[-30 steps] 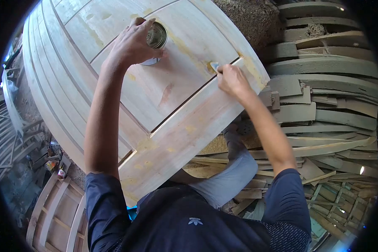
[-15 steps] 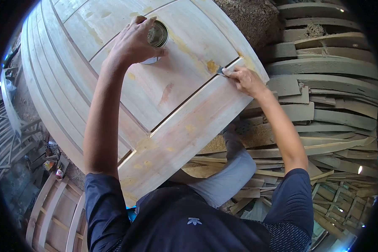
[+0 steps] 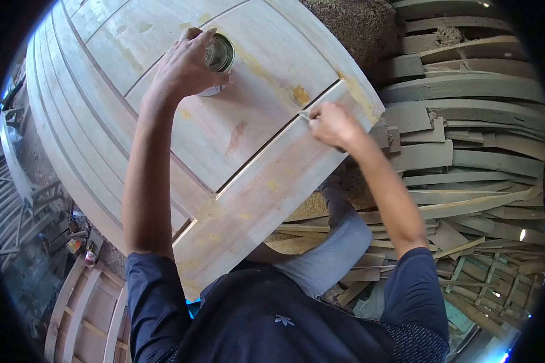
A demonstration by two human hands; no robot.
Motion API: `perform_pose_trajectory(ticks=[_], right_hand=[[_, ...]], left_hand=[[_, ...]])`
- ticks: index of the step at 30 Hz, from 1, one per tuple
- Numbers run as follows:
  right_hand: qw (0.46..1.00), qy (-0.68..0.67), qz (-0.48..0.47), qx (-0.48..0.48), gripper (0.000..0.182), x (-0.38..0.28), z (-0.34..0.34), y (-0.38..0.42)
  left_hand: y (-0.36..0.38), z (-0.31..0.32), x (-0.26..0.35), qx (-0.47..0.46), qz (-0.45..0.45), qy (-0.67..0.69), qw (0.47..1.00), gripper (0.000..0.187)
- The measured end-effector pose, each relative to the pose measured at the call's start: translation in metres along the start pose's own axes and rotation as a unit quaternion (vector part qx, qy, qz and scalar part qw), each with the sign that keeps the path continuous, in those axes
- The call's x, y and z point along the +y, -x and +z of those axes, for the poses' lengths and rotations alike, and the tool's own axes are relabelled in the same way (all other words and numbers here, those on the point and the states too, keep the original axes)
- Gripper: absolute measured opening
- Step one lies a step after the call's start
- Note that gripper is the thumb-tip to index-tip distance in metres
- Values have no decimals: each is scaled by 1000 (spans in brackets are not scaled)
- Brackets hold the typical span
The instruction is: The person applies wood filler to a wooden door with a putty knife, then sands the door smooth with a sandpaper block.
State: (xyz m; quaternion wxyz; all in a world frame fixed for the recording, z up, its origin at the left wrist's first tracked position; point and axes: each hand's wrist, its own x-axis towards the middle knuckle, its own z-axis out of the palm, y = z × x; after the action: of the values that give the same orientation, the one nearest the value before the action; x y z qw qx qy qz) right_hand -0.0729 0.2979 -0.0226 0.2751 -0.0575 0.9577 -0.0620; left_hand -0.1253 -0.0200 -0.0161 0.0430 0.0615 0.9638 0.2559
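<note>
My left hand [image 3: 184, 68] is wrapped round an open metal can [image 3: 219, 53] that stands on a pale wooden panel door [image 3: 224, 124]. Pinched in my right hand [image 3: 333, 126] is a small putty knife [image 3: 304, 114], its tip at the long groove between the panel and the door's near rail [image 3: 266, 172]. Motion blurs this hand a little. Just beyond the blade sits a dab of yellow-brown putty [image 3: 300, 94]. Smeared yellow patches mark the wood in several other spots.
Curved wooden boards [image 3: 466, 94] lie stacked on the right, beside a heap of sawdust [image 3: 360, 30]. Slatted wooden frames [image 3: 85, 308] rest at lower left near small litter. My bent leg [image 3: 327, 248] is under the door's near edge.
My right hand has drawn the putty knife back from the putty dab, along the groove to the left, and turned it. My left hand still grips the can.
</note>
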Motion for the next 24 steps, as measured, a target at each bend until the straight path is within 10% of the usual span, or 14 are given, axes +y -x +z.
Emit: perform_pose_trajectory(ticks=[13,24], right_hand=[[971,37,-212,102,31,53,2,-45],[999,-14,-23,42,30,-14,-17,-42]], left_hand=[[1,3,-4,19,0,5,1000,97],[0,5,-4,25,-4,11,1000,96]])
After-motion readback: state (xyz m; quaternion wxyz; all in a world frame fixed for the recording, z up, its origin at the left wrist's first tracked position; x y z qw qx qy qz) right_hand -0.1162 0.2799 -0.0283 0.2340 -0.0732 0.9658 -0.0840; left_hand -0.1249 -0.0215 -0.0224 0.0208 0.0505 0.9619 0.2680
